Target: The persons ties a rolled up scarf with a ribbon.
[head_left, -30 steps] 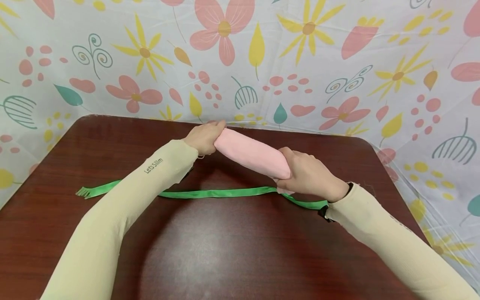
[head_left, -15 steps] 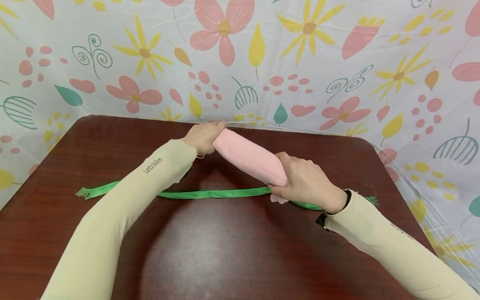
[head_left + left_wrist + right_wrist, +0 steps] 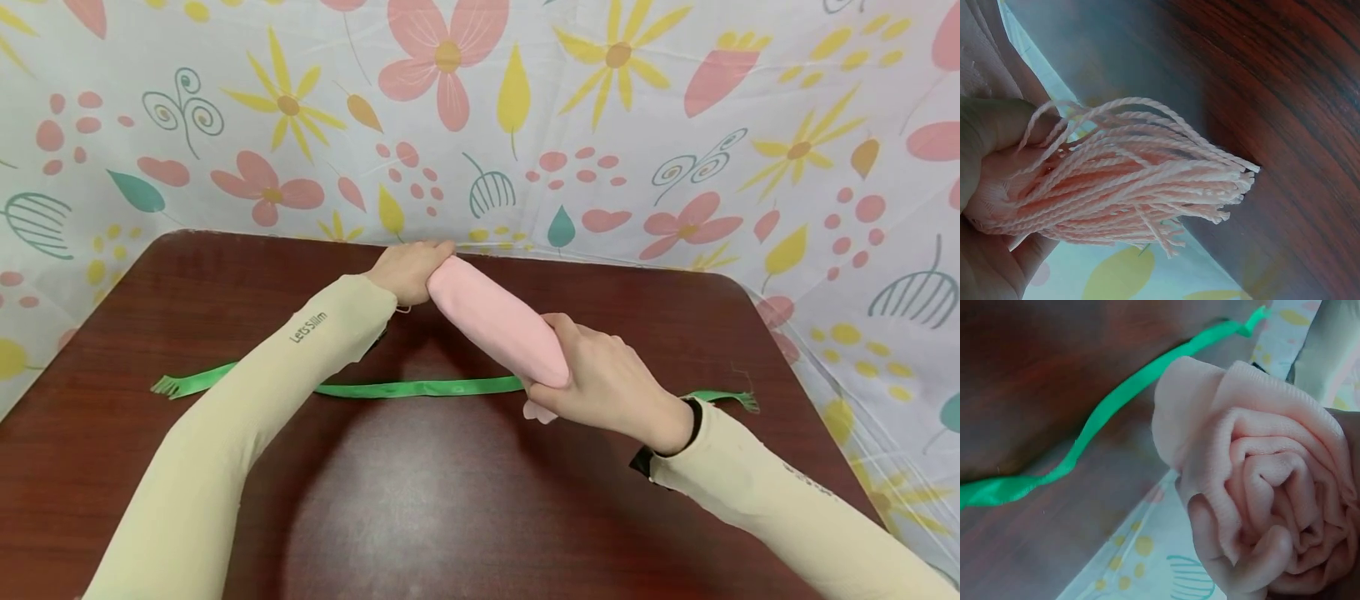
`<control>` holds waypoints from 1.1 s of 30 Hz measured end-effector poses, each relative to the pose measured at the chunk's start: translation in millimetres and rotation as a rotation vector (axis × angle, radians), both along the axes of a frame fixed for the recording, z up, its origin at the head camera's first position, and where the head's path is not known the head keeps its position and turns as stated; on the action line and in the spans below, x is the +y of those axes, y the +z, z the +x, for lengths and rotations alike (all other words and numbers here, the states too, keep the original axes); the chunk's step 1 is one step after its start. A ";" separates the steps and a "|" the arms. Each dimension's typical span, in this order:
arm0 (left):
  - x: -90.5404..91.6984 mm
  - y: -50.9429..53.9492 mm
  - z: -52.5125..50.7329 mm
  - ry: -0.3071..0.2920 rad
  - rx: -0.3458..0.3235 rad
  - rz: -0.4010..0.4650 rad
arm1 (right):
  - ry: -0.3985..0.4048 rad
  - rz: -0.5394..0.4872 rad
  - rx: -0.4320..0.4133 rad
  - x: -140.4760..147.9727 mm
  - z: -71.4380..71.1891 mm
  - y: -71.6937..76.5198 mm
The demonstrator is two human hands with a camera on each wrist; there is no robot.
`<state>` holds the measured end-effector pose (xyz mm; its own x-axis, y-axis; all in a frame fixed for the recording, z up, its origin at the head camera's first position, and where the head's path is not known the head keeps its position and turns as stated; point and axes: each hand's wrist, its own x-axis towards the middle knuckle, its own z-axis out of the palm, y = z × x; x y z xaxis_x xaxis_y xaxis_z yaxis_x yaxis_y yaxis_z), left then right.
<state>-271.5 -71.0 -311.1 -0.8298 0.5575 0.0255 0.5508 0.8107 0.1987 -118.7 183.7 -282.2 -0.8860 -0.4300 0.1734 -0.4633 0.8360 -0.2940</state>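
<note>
A pink scarf [image 3: 498, 321], rolled into a thick tube, is held slantwise above the table between both hands. My left hand [image 3: 408, 271] grips its far left end; in the left wrist view a fringe of twisted pink cords [image 3: 1141, 175] sticks out past the fingers and thumb. My right hand [image 3: 603, 371] holds the lower right end. There the right wrist view shows the spiral layers [image 3: 1279, 487] of the roll, with fingertips [image 3: 1266, 556] curled over its edge. A loose fold [image 3: 1185, 412] hangs out of the roll. Below lies a green ribbon [image 3: 420, 388], partly hidden by the arms.
The dark reddish-brown table [image 3: 390, 517] has rounded far corners. Behind it hangs a white cloth [image 3: 570, 108] printed with flowers and leaves. Both frayed ribbon ends show, one at the left [image 3: 168, 386] and one at the right [image 3: 746, 402].
My right hand has moved down and slightly left with its end of the scarf, so the roll slants more steeply. The ribbon's right end has come into view. The left hand stays nearly still.
</note>
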 end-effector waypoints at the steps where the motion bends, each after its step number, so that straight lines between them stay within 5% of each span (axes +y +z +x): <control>1: 0.1 0.0 0.3 0.000 -0.004 -0.001 | 0.003 -0.013 -0.002 -0.6 1.4 -0.6; 16: 5.5 2.4 1.4 -0.012 0.002 -0.001 | 0.085 -0.154 0.088 -8.8 21.0 -5.8; 33: 14.7 2.3 7.5 -0.085 0.082 -0.069 | 0.108 -0.159 0.122 -25.3 41.6 -14.7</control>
<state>-264.0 -56.3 -308.8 -0.7761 0.6286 0.0506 0.6303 0.7705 0.0951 -77.1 158.4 -297.0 -0.8047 -0.4797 0.3497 -0.5876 0.7273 -0.3546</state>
